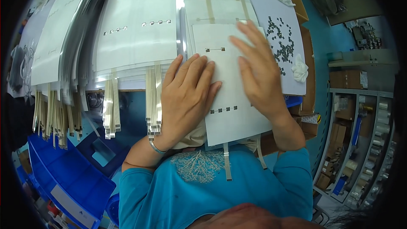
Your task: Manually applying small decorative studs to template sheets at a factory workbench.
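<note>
A white flexible sheet with small dark contact pads and a ribbon tail lies on top of a stack in front of me. My left hand rests flat on its left edge, fingers spread and pointing away from me. Over the sheet's right half my right hand lies flat, fingers together and stretched forward. Neither hand grips anything. More sheets of the same kind lie beneath and beyond it.
To the left, stacks of similar white sheets overhang the table edge, with ribbon tails dangling. A scatter of small dark parts and a crumpled white cloth lie at right. Blue bins stand lower left, shelves at right.
</note>
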The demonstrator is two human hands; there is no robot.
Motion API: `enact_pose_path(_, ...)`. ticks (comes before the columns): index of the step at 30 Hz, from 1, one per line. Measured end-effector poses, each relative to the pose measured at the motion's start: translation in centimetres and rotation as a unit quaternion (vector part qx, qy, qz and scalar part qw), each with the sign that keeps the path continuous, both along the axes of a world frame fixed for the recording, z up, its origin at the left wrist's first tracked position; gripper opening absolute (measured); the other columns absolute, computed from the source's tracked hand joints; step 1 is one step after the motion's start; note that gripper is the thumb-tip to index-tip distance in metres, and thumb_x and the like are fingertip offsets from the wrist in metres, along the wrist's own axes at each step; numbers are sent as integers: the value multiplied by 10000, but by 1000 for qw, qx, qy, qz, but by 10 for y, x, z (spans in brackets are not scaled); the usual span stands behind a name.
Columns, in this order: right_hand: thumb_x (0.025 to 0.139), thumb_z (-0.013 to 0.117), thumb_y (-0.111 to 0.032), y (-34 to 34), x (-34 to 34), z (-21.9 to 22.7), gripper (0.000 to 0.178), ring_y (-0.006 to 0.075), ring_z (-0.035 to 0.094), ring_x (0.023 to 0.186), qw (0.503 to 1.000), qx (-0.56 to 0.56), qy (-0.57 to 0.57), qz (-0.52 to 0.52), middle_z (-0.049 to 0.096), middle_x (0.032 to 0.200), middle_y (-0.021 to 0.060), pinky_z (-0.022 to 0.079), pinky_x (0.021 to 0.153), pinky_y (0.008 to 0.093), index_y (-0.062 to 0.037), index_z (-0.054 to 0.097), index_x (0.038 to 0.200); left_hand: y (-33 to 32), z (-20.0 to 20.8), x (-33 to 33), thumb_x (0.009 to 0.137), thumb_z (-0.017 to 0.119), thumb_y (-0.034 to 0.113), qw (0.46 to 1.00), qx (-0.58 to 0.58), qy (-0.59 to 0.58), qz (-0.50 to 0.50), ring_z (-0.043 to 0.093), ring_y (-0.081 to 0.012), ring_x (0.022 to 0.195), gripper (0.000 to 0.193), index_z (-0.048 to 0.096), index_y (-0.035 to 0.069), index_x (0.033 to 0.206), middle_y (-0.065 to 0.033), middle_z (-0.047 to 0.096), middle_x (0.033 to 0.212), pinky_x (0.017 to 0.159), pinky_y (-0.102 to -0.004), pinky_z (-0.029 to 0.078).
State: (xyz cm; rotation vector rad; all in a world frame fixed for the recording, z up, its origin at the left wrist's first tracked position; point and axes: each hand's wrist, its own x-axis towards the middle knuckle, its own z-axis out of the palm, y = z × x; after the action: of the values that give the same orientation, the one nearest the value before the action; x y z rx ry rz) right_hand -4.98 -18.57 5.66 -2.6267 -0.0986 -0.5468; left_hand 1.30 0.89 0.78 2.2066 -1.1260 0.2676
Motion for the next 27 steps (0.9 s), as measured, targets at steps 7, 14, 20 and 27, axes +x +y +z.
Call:
enact_pose_path(7, 1009, 672, 40, -38, -97, -5, 323, 312, 678, 1324, 982, 98, -45, -153, 666, 1478, 184, 533, 1120, 423, 22, 739, 1325, -2, 14, 4, 993, 760, 330, 996, 47, -70, 13, 576, -340, 1402, 451, 704, 12, 1309, -169, 657, 1365, 1240, -575, 374)
enact_pose_path(14, 1078, 673, -8, -63, -167, -22, 251, 213, 772, 1058, 960, 98, -25, -262, 753, 1293, 170, 621, 920, 322, 38, 752, 1313, -12, 11, 16, 1013, 737, 390, 990, 80, -107, 40, 617, -286, 1306, 478, 727, 27, 1324, -109, 667, 1258, 1212, -534, 376)
enact_pose_path(20, 1082, 678, -21, -64, -190, -30, 250, 172, 757, 993, 930, 273, 42, -244, 792, 1181, 149, 617, 889, 306, 39, 753, 1313, -11, -1, 19, 1007, 774, 325, 986, 47, -153, 47, 670, -272, 1225, 386, 748, 54, 1280, -74, 725, 1197, 1175, -484, 410)
enact_pose_path(27, 1079, 689, -42, -70, -193, -43, 262, 154, 745, 958, 911, 358, 68, -193, 795, 1145, 133, 602, 860, 283, 36, 751, 1321, -15, 4, 13, 1011, 770, 293, 983, 69, -153, 75, 673, -265, 1151, 340, 764, 75, 1272, -59, 734, 1187, 1095, -468, 437)
